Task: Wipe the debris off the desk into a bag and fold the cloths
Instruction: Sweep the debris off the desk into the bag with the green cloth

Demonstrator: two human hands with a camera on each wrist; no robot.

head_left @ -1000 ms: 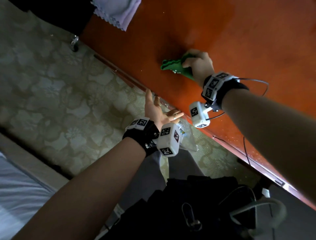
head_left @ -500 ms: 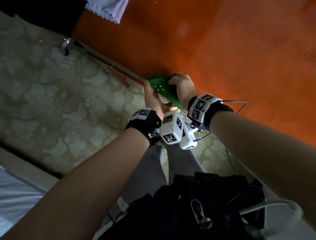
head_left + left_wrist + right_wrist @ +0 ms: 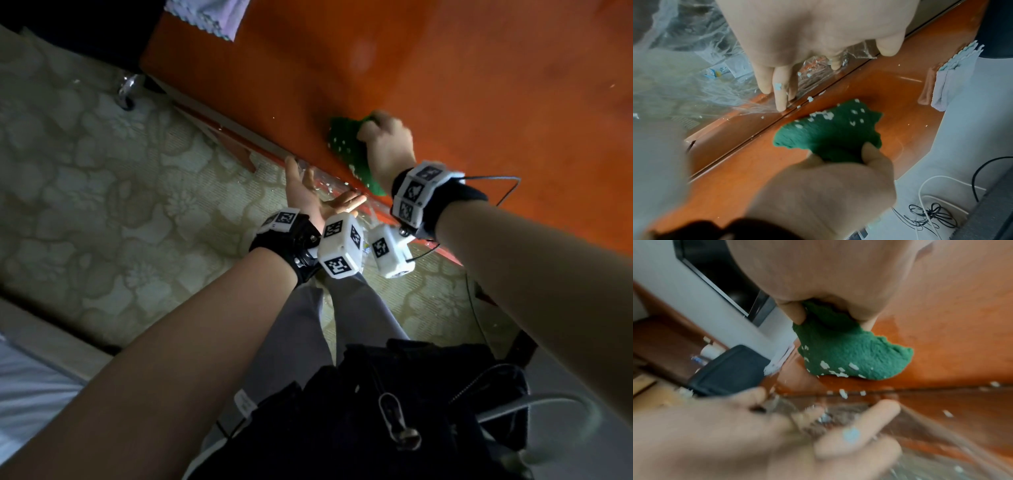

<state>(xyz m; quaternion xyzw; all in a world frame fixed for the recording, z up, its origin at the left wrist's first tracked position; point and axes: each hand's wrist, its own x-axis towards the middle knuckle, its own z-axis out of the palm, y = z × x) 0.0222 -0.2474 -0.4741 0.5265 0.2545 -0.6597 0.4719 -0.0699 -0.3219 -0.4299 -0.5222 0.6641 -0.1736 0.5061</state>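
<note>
**At the desk edge: green cloth loaded with crumbs, bag waiting below**

On the orange desk (image 3: 445, 85), close to its near edge, the green cloth (image 3: 346, 144) sits bunched under the right hand (image 3: 387, 147). The fingers and thumb are curled round the cloth's upper folds, so the loose lower flap trails toward the edge like a small broom. White debris flecks (image 3: 825, 115) cling to that flap, and a few more lie along the edge strip at about 10 o'clock from the cloth in the left wrist view.

Just below the edge, at roughly 7 o'clock from the cloth in the head view, the left hand (image 3: 315, 195) is turned palm up with its fingers spread and pressed against the desk's edge. It pins the rim of a clear plastic bag (image 3: 694, 56) there, apparently to keep the mouth open right under the spot where crumbs would fall. One pale fleck is stuck on a finger (image 3: 778, 86), and scraps already show inside the bag.

By my reading this is mid-wipe: the cloth stands a little back from the edge, so a pull toward the bag seems the step in hand. Folding has not begun for this cloth.

Farther out, at 11 o'clock on the desk's far corner, a pale lilac cloth (image 3: 209, 15) hangs partly over the side. Patterned flooring (image 3: 102, 205) spreads under the desk.
</note>
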